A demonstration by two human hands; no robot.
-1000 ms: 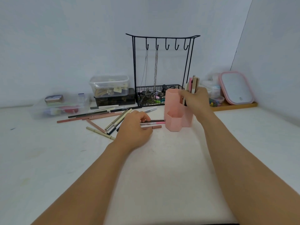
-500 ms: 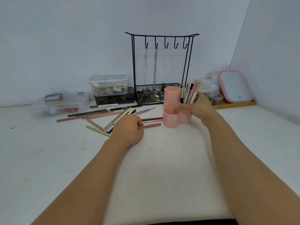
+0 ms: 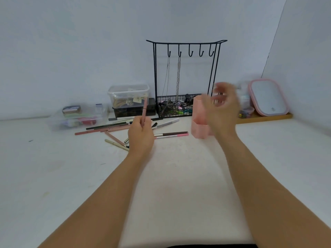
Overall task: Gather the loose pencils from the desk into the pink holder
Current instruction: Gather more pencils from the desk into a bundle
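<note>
Holding pink pencil upright, left hand pinches low end. Pencil looks light, stiff, thin; grip middle. Right hand blurry, fingers spread, holding nothing, before pink holder near desk back edge.

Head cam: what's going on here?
A person is tidying pencils into the pink holder. The left hand grips one pink pencil, lifted off the desk and pointing up. The right hand is blurred in front of the holder; its grip cannot be told. Many loose pencils lie on the desk left of the holder.
</note>
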